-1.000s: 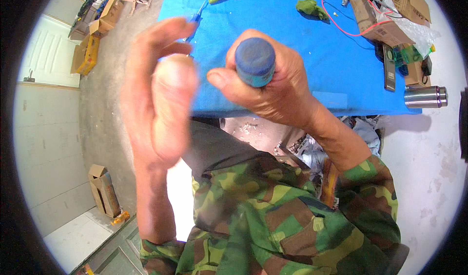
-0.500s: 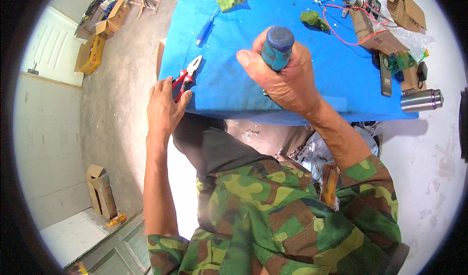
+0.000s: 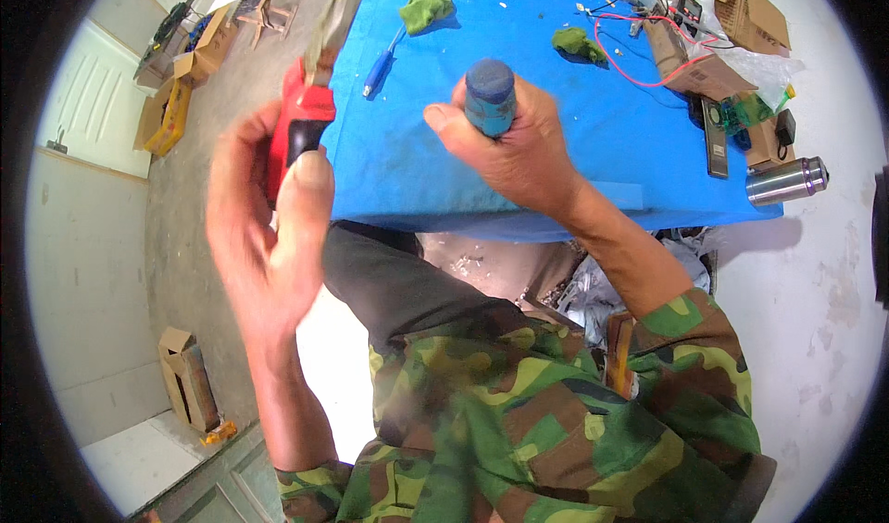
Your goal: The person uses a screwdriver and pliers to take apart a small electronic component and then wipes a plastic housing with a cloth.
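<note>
- Bare concrete flooring is seen around a blue table [image 3: 556, 166], with pale walls and a white door at the left edge.
- Cardboard boxes [image 3: 167, 115] are scattered on the floor at upper left, and another box [image 3: 190, 375] stands at lower left.
- Red-handled pliers [image 3: 310, 106] are gripped by the left hand [image 3: 264, 236], raised off the table's left edge; the fingers are wrapped round the handles, the thumb is pressed on the near handle, and the metal nose is pointed up and away.
- A blue screwdriver [image 3: 380, 64] is laid on the table just beyond the pliers, with a green cloth [image 3: 426, 9] beside its far end.
- A dark blue cylindrical object [image 3: 488, 97] is held upright by the right hand [image 3: 519, 148] above the middle of the table; the fingers are closed tightly round its lower part, so only the rounded top is shown.
- A second green cloth [image 3: 576, 41] is placed further back, near a red wire [image 3: 639, 69].
- Cardboard boxes, small electronic parts and a steel flask [image 3: 787, 180] are gathered at the table's right end.
</note>
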Demonstrator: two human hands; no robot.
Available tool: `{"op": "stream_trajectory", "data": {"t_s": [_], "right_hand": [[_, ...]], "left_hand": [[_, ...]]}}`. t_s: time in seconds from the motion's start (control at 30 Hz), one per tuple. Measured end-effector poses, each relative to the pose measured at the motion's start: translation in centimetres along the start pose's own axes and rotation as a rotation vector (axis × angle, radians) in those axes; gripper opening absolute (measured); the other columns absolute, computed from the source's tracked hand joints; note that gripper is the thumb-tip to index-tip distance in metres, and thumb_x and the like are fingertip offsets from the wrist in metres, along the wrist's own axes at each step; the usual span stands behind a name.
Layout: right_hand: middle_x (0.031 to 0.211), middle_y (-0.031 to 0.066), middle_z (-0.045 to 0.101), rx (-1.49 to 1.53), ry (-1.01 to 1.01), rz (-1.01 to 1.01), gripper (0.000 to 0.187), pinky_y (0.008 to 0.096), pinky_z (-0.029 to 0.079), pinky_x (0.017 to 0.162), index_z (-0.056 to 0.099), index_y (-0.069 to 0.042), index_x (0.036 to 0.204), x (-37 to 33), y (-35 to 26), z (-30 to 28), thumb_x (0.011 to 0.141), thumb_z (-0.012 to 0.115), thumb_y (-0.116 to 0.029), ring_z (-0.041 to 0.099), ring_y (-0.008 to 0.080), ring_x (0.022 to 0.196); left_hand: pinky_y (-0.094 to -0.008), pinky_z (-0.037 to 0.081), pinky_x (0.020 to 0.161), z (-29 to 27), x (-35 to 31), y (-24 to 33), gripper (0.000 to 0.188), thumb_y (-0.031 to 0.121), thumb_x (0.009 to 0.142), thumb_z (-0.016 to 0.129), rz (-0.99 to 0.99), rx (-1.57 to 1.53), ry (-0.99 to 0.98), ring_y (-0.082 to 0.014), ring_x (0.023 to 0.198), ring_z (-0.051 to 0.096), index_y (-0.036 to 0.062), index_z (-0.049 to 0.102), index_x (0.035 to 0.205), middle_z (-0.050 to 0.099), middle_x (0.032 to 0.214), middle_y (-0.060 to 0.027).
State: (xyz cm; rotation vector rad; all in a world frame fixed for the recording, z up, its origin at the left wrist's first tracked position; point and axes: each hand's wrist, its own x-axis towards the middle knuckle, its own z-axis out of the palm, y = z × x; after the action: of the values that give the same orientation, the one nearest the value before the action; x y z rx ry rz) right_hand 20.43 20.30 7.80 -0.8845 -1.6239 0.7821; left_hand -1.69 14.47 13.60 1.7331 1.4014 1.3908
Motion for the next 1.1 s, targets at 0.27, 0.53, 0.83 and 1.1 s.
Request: {"op": "stream_trajectory", "data": {"t_s": [0.27, 0.53, 0.83, 1.1], "right_hand": [[0.079, 0.0045, 0.063, 0.071, 0.027, -0.122, 0.020, 0.0333, 0.050, 0.065, 0.065, -0.005, 0.101, 0.1, 0.8, 0.7, 0.093, 0.081, -0.013, 0.052, 0.0094, 0.072], [0.074, 0.0116, 0.060, 0.039, 0.015, -0.038, 0.023, 0.0360, 0.050, 0.061, 0.064, -0.006, 0.099, 0.0, 1.1, 0.5, 0.093, 0.082, -0.020, 0.048, 0.0143, 0.066], [0.076, 0.0086, 0.063, 0.117, 0.056, -0.050, 0.020, 0.0355, 0.050, 0.062, 0.065, -0.007, 0.101, -0.2, 1.2, 0.5, 0.094, 0.080, -0.019, 0.051, 0.0121, 0.068], [0.079, 0.0005, 0.058, 0.083, -0.053, 0.063, 0.024, 0.0326, 0.049, 0.066, 0.061, -0.006, 0.091, -0.2, -0.4, -0.8, 0.093, 0.081, -0.018, 0.051, 0.0082, 0.075]], "left_hand": [[-0.0349, 0.054, 0.081, 2.1, -0.1, 2.6, 0.052, 0.028, 0.095, 0.068, 0.348, 0.420, -0.194, -0.0233, 0.091, 0.065, -0.0005, 0.063, 0.139, 0.068, 0.117, -0.0156], [-0.0325, 0.054, 0.075, 1.2, 0.3, 4.8, 0.050, 0.022, 0.093, 0.072, 0.503, 0.416, 0.002, -0.0222, 0.086, 0.066, -0.0029, 0.065, 0.135, 0.070, 0.111, -0.0153], [-0.0401, 0.060, 0.077, 2.2, 0.3, 4.4, 0.051, 0.024, 0.087, 0.080, 0.415, 0.540, -0.125, -0.0334, 0.090, 0.075, 0.0007, 0.068, 0.132, 0.072, 0.109, -0.0161], [-0.0214, 0.029, 0.053, -4.0, 4.2, 12.5, 0.052, 0.046, 0.111, 0.037, 0.458, 0.320, 0.561, -0.0045, 0.060, 0.041, 0.0025, 0.066, 0.110, 0.052, 0.072, 0.0031]]}}
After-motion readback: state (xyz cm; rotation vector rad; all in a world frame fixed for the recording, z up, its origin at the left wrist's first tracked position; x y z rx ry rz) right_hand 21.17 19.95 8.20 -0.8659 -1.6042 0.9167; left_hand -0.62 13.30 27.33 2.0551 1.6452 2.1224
